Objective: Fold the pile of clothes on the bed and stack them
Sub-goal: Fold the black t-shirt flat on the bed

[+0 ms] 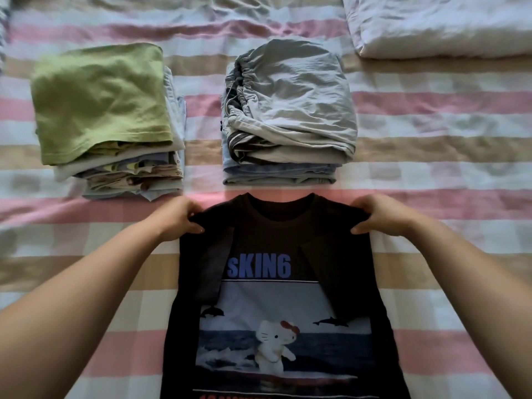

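Observation:
A black T-shirt (273,243) with a blue-lettered print and a white cartoon cat lies face up in front of me, both sleeves folded in over the chest. My left hand (180,216) pinches its left shoulder corner. My right hand (380,216) pinches the right shoulder corner. Beyond the collar stand two folded stacks: one on the left topped by a green shirt (99,99), and one in the middle topped by grey drawstring trousers (290,102) over blue denim.
Everything rests on a bed sheet (431,174) striped pink, tan and white. A folded white duvet (437,24) lies at the far right corner. Bare sheet shows to the right of the grey stack and on both sides of my arms.

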The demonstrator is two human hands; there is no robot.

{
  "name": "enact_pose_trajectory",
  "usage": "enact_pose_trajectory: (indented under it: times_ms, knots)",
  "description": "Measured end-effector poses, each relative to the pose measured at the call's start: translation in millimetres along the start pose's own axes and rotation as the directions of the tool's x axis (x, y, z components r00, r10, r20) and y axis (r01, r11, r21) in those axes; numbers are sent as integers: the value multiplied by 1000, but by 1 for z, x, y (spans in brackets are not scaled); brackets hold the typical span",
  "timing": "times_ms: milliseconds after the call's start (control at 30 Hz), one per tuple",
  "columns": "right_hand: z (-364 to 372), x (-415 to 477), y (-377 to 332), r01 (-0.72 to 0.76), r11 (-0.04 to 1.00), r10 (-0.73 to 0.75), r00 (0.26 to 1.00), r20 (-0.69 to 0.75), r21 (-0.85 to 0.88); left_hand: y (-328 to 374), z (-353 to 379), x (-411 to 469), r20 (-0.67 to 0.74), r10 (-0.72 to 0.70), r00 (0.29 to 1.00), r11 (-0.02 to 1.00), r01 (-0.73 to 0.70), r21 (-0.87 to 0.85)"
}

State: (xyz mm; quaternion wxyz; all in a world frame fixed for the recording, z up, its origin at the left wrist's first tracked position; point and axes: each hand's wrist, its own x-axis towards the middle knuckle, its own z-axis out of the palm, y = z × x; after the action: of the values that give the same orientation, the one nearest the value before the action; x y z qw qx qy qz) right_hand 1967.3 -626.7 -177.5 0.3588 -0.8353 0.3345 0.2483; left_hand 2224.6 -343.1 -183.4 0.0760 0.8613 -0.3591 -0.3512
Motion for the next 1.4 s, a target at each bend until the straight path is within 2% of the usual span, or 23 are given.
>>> enact_pose_trajectory:
  times_ms: [100,233,333,433,500,633,767,867,933,1067,1267,1400]
  knots:
    - [4,4,-1,1,1000,-4,983,-186,-18,-2,-3,0,-115,-9,993,1000,6,-27]
    - [-5,16,-7,-44,999,42,920,-391,5,7,-9,10,-319,-7,948,995,-24,-95]
    - [-5,23,-12,-77,997,63,923,-380,-20,13,-6,20,-334,-37,942,992,-6,-126]
    - [3,27,-16,-14,1000,19,943,-334,18,16,2,22,-281,-27,959,975,-36,-217]
    - [9,25,-16,14,1000,-4,933,-359,24,17,7,18,-329,-5,944,978,-64,-200]
    - [15,3,-15,68,997,-76,873,-481,-34,14,13,-5,-488,9,873,978,-110,-180]
    - [28,-45,-16,240,959,-282,776,-564,-149,16,21,-52,-580,187,793,961,-269,-58]
    - [44,-87,-13,266,940,-342,744,-574,-215,14,32,-98,-589,234,773,948,-315,-37]
    - [56,-115,-7,285,936,-352,725,-592,-208,12,40,-129,-602,231,765,951,-307,-25]
    - [88,-167,10,355,918,-385,695,-607,-176,4,65,-187,-594,316,740,927,-373,28]
    - [161,-210,44,388,878,-476,656,-585,-280,-13,132,-239,-513,322,796,936,-350,45]
    - [200,-215,64,352,853,-519,654,-551,-386,-21,166,-249,-464,307,831,949,-305,80]
